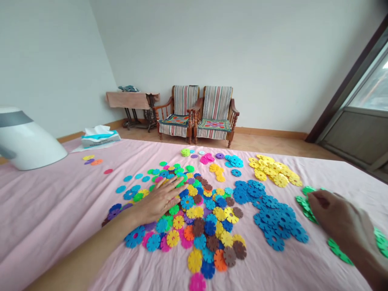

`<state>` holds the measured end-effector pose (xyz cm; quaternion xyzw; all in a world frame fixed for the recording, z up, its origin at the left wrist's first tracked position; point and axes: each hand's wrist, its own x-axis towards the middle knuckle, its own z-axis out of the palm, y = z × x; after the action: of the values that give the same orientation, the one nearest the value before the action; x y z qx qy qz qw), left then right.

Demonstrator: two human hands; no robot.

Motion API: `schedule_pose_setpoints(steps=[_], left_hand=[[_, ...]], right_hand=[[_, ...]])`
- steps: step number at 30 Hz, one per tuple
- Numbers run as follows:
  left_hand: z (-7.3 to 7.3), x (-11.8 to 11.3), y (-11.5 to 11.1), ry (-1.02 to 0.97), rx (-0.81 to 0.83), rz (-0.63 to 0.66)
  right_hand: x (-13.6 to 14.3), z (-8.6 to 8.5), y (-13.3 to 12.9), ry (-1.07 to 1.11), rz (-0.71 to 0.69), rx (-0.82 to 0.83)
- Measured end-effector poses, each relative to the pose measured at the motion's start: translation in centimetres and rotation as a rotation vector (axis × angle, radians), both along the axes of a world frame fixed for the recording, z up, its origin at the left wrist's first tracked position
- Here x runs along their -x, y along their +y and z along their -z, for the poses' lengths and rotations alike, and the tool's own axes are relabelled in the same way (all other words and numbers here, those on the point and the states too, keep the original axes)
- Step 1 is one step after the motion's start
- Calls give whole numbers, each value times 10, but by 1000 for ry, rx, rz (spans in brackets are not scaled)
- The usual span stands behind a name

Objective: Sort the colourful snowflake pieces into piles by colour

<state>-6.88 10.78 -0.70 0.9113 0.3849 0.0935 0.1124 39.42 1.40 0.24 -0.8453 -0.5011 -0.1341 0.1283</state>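
- The left hand (163,198) lies palm down with its fingers extended and slightly apart, clasping nothing that shows; what is beneath the palm is hidden.
- The right hand (342,212) has its fingers curled inward over green notched discs (306,208); whether it grips one cannot be told.
- Under and around the left hand spreads a mixed heap of notched plastic discs (198,226) in blue, yellow, brown, pink, orange, green and purple.
- More green discs (338,251) lie beside the right wrist, on its near side.
- Just left of the right hand sits a pile of blue discs (278,218), overlapping one another.
- Beyond that hand and to its left is a pile of yellow discs (273,169).
- Farther past the left hand, toward its right, are small groups: orange-yellow discs (217,171), light-blue discs (235,161), pink discs (207,158) and a lime-green stack (185,152).
- All rest on a pink tablecloth (72,206).
- Well beyond the left hand, to its left, stands a tissue pack (101,139).
- Farthest off, past both hands, are two wooden armchairs (216,109).
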Motion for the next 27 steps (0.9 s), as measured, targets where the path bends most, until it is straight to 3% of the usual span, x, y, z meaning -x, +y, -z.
schedule_pose_setpoints(steps=[4, 8, 11, 16, 18, 27], left_hand=[[3, 14, 11, -61, -131, -85], [-16, 20, 9, -185, -236, -203], [-36, 22, 1, -196, -73, -223], [-56, 21, -15, -62, 347, -24], [-57, 17, -20, -3, 389, -6], [-46, 2, -37, 71, 226, -43]], right_hand=[[1, 0, -1, -12, -18, 9], [-3, 4, 0, -10, -29, -1], [-5, 6, 2, -11, -36, 2], [-3, 6, 3, -2, -23, 41], [-2, 5, 3, 4, -18, 52], [1, 3, 1, 30, -50, 6]])
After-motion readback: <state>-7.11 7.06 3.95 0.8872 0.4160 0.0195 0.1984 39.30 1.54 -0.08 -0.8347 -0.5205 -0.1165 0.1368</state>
